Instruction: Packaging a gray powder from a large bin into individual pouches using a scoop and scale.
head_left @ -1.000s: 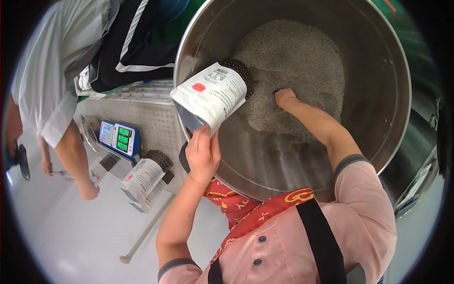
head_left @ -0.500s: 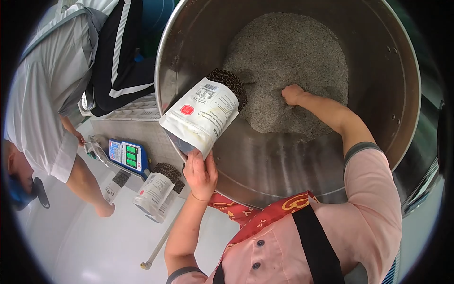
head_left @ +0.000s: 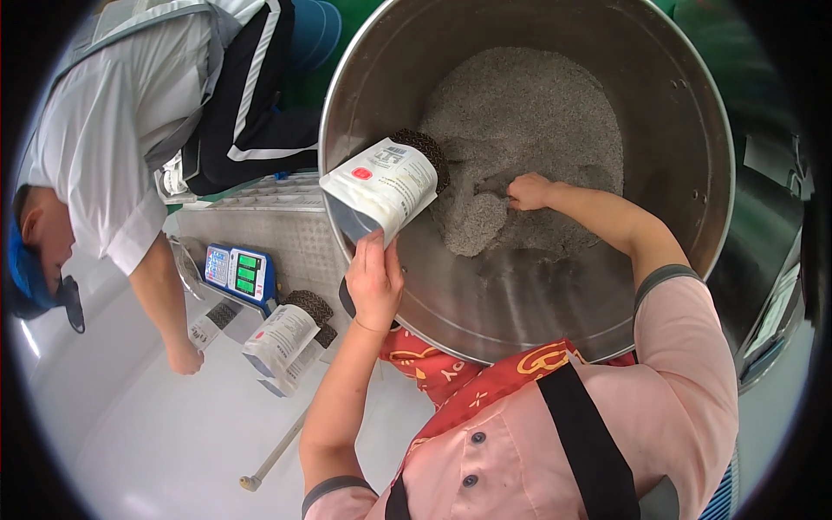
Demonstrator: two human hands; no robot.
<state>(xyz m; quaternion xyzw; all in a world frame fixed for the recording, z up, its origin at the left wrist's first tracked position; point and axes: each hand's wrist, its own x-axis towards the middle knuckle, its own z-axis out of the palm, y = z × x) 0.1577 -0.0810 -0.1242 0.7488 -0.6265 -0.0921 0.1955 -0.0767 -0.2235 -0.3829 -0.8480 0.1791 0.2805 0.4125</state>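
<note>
My left hand (head_left: pixel 375 279) pinches the near edge of a white pouch (head_left: pixel 381 186) with a dark patterned end. The pouch is tilted over the left rim of a big steel drum (head_left: pixel 555 325), its dark end inside. Within the drum lies a mound of grey granular material (head_left: pixel 537 95). My right hand (head_left: pixel 528 191) is closed at this mound, on what looks like the handle of a scoop. A rounded heap of grains (head_left: pixel 475 224) beside the hand covers most of that scoop, so its shape is hard to make out.
Left of the drum, a blue scale (head_left: pixel 239 273) with green displays stands by a metal platform (head_left: pixel 277 227). More white pouches (head_left: pixel 284 340) stand near it. Another person (head_left: pixel 113 139) in a white shirt leans in, one hand (head_left: pixel 185 357) near a pouch. A rod (head_left: pixel 273 455) lies below.
My right hand has shifted slightly left and toward me, and a rounded heap of grains now shows beside it. My left hand still holds the pouch. The other person's arm has moved.
</note>
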